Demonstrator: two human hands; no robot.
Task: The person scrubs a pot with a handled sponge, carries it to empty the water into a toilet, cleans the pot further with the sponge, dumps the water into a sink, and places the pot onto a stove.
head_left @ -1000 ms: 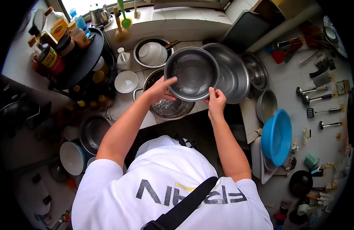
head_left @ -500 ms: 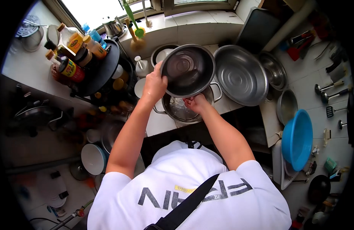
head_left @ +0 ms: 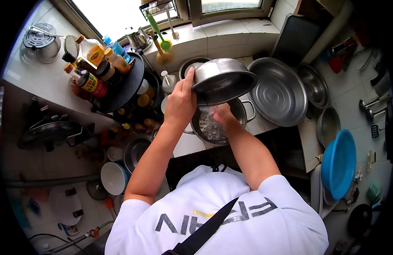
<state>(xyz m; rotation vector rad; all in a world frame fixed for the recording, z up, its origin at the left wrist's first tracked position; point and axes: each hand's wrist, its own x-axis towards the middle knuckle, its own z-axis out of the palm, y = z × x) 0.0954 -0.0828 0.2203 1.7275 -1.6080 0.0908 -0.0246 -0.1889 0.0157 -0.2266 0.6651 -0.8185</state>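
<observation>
A metal bowl (head_left: 226,70) is tipped steeply, with its opening facing down toward me. My left hand (head_left: 182,102) is closed on its left rim, fingers along the outer wall. Below it stands a two-handled metal pot (head_left: 239,111), where water (head_left: 211,127) splashes and foams. Just under the bowl's lower rim, my right hand (head_left: 222,112) reaches into the pot beside the splashing water. Its fingers are blurred and partly hidden, so their grip does not show.
To the right lie a large oval metal basin (head_left: 278,91) and a blue plastic basin (head_left: 339,163). Several sauce bottles (head_left: 94,85) crowd a black round stand (head_left: 134,80) at left. A white pump bottle (head_left: 168,80) stands behind my left hand. The counter's front edge borders a dark opening.
The bowl has tipped much further over, its base now raised. Water now splashes in the pot. My right hand has moved lower into the pot.
</observation>
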